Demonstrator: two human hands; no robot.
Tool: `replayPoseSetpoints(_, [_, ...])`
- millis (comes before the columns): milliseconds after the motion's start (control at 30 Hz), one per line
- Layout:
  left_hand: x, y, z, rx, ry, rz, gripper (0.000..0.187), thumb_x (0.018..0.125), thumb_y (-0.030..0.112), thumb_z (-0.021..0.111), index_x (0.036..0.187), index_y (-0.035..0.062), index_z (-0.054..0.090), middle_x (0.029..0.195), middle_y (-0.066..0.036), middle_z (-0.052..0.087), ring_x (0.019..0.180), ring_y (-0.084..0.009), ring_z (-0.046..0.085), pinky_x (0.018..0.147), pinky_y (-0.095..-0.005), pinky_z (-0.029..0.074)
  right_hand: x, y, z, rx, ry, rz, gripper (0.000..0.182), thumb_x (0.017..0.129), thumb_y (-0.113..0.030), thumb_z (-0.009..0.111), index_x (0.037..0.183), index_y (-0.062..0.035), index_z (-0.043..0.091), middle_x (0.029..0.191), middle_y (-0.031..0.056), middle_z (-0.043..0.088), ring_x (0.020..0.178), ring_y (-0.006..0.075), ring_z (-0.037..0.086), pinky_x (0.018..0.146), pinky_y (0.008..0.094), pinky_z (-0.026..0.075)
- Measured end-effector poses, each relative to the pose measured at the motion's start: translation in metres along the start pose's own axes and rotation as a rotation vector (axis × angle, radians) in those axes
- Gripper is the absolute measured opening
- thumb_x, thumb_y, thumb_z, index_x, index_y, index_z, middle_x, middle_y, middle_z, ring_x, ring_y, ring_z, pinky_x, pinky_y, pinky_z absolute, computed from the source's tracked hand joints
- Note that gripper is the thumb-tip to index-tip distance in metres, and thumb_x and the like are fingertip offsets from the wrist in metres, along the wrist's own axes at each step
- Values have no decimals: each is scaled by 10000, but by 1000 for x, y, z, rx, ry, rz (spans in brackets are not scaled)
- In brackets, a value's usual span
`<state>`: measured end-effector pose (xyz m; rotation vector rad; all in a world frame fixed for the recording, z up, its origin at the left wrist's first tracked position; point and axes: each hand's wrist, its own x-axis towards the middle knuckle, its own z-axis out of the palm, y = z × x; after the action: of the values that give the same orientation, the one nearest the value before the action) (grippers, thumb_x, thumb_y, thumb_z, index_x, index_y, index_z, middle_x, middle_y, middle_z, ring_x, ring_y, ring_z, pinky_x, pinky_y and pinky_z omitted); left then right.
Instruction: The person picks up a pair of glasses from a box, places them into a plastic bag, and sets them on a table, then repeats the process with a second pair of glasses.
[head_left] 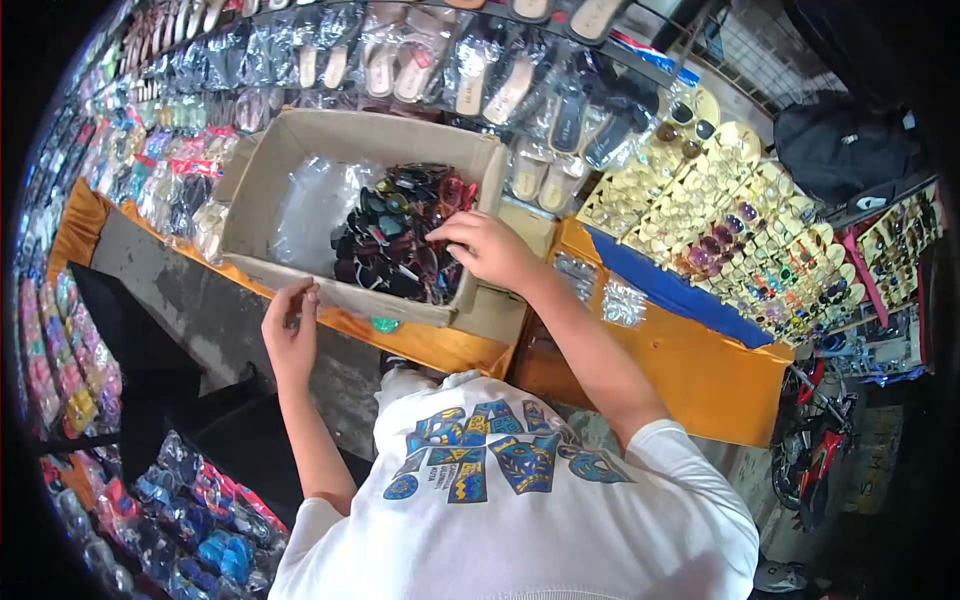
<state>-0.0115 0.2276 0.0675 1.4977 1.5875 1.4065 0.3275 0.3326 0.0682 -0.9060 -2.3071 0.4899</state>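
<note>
A large cardboard box [375, 128] stands open in front of me. Its right part holds a heap of dark sunglasses [385, 225], and clear plastic bags [315, 215] lie in its left part. My right hand [485, 250] reaches over the right wall, its bent fingers above the sunglasses and a gap between thumb and fingers; no pair shows in its grasp. Beside the front wall is my left hand [291, 335], fingers loosely curled near the rim and thumb apart. Nothing is visible in it, though its palm is partly hidden.
Bagged sandals [490, 85] fill racks behind the box. To the right, sunglasses stand on a tiered display [720, 230] beside an orange-covered table [690, 385] with small clear packets [624, 303]. More bagged footwear [220, 550] lies at lower left. A red motorcycle [820, 460] is parked at right.
</note>
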Motion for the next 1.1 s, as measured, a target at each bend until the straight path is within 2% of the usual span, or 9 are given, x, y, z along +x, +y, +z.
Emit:
replayPoseSetpoints(167, [66,-12,-41,86,-13,62,164,996,51,654,1132,-22,710,996,-98,750,910,-151,701,837,-289,539,57,63,70,-465,-425,-46,318,906,-105,600,1138,-238,772,1065,59,646,1152,273,600,994,438,444])
replayPoseSetpoints(200, [78,-17,-50,102,-27,84,167,993,52,655,1133,-19,711,994,-101,748,906,-158,701,836,-293,538,61,74,75,-424,-488,-6,363,793,-7,675,1101,-176,768,1219,62,654,1200,277,586,982,426,441])
replayPoseSetpoints(400, [133,-61,-88,175,-104,62,202,975,39,655,1158,-34,699,1016,-110,750,922,-157,692,853,-300,534,81,65,55,-397,-665,44,249,750,-79,776,985,-158,755,1326,77,623,1303,292,537,1066,446,423])
replayPoseSetpoints(500, [164,-75,-94,146,-188,66,219,934,36,664,1140,-27,699,1024,-169,721,936,-288,712,851,-353,538,80,49,45,-287,-492,7,142,788,-115,769,914,-134,707,1378,73,619,1316,311,537,1096,493,422])
replayPoseSetpoints(633, [213,-78,-92,244,-333,114,259,912,74,678,1160,4,704,1071,-186,701,1012,-380,686,884,-409,538,77,18,34,-67,-408,261,162,830,-96,762,968,-95,678,1359,101,616,1261,341,576,1058,457,475])
replayPoseSetpoints(800, [269,-122,-70,468,-444,235,310,890,107,700,1194,45,704,1135,-187,688,1046,-389,674,891,-467,536,72,-21,42,53,-165,394,234,854,-146,805,1028,-56,677,1057,96,666,1053,304,643,922,392,514])
replayPoseSetpoints(900, [304,-164,-48,574,-573,361,335,878,95,702,1211,59,695,1180,-179,681,1067,-393,668,900,-461,542,71,-46,54,139,31,644,341,866,-167,828,1141,-59,656,1034,90,687,985,240,667,888,368,521])
replayPoseSetpoints(1033, [344,-235,-2,724,-692,423,393,873,67,677,1265,83,674,1276,-166,660,1119,-366,661,942,-465,533,66,-51,93,218,407,732,370,862,-152,836,1176,-52,668,986,56,698,905,173,658,810,308,511])
replayPoseSetpoints(1100, [357,-241,15,816,-729,442,420,876,65,666,1295,99,664,1315,-155,653,1174,-344,652,984,-467,518,73,-57,97,160,429,734,331,865,-142,831,1147,-52,682,982,47,696,871,148,640,775,294,500])
